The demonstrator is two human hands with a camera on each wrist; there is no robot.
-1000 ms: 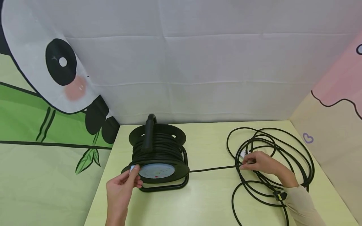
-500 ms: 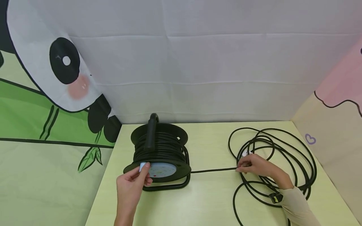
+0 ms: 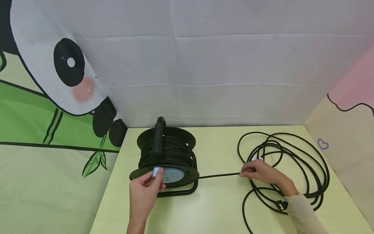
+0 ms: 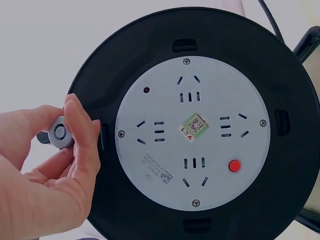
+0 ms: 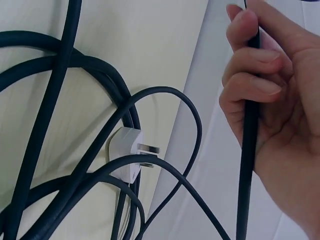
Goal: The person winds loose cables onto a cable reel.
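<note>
A black cable reel (image 3: 164,151) stands on the table, wound with black cable. Its near side carries a round pale socket panel (image 4: 195,150) with a red button. My left hand (image 3: 144,196) pinches the pale crank knob (image 4: 60,132) between thumb and fingers, at the panel's left part in the head view. To the right, my right hand (image 3: 263,174) grips the black cable (image 3: 219,175), its fingers curled round it in the right wrist view. The cable runs in a nearly straight line from the reel's right side to this hand.
Loose cable loops (image 3: 319,162) lie on the table (image 3: 204,211) at the right, under and around the right forearm. A white plug (image 5: 125,150) with metal pins sits among them. The reel's tubular stand (image 3: 178,192) reaches forward. Printed cloth walls (image 3: 204,65) border the table.
My left hand has moved right with the crank knob across the panel's front. My right hand has shifted a little left toward the reel, holding the cable. The head view has turned slightly.
</note>
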